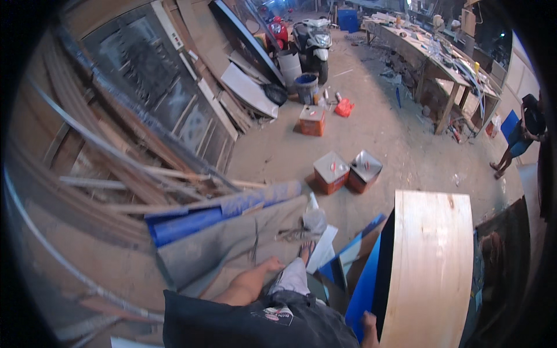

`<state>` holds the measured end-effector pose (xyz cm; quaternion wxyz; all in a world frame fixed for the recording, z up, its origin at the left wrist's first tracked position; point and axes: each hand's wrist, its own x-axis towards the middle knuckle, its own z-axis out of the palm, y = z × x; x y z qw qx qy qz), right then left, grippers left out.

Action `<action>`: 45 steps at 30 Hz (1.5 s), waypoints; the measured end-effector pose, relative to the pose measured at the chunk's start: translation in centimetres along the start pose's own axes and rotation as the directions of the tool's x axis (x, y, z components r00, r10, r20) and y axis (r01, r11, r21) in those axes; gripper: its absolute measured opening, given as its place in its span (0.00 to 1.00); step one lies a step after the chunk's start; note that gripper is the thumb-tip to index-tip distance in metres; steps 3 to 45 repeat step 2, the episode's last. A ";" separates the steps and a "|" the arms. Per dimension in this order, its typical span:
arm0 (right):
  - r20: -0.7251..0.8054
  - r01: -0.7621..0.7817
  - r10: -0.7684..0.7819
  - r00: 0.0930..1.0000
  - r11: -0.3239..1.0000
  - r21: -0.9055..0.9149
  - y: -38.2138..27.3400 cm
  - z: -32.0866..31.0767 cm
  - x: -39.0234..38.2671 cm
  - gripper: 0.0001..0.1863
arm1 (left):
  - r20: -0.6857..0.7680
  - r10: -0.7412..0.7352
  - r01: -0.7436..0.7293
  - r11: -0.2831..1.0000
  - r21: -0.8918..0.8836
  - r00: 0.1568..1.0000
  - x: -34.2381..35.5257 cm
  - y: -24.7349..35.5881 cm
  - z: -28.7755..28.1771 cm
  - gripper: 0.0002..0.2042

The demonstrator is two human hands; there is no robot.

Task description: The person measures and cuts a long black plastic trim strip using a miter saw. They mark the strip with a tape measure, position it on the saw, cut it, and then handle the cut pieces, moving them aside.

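Observation:
My left hand (pixel 274 264) hangs over my left knee with its fingers curled in and nothing visible in it. At the bottom of the view, my right hand (pixel 369 326) is closed at the lower left edge of a pale wooden panel (pixel 432 261); its fingertips are partly hidden. The panel is broad and tall, with a dark side edge. A bright blue board (pixel 364 284) stands right beside it on the left. Just ahead of my sandalled foot (pixel 307 250) lie a white sheet piece (pixel 322 249) and a crumpled clear plastic bag (pixel 314 221).
Planks and an old door (pixel 156 81) lean along the left. Metal cans (pixel 331 172) stand on the floor ahead, with a blue bucket (pixel 306 87) and a scooter (pixel 313 43) farther off. A cluttered workbench (pixel 418 43) runs along the right; another person (pixel 525 130) stands there.

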<state>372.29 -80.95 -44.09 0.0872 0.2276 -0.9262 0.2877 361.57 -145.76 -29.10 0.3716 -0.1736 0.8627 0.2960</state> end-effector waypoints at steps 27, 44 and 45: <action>0.093 -0.127 0.133 0.987 0.990 -0.062 0.7 1.2 2.5 0.21 | 0.054 0.032 -0.040 0.985 0.168 0.998 5.8 2.3 -4.3 0.28; 0.093 -0.127 0.133 0.987 0.990 -0.062 0.7 1.2 2.5 0.21 | 0.054 0.032 -0.040 0.985 0.168 0.998 5.8 2.3 -4.3 0.28; 0.093 -0.127 0.133 0.987 0.990 -0.062 0.7 1.2 2.5 0.21 | 0.054 0.032 -0.040 0.985 0.168 0.998 5.8 2.3 -4.3 0.28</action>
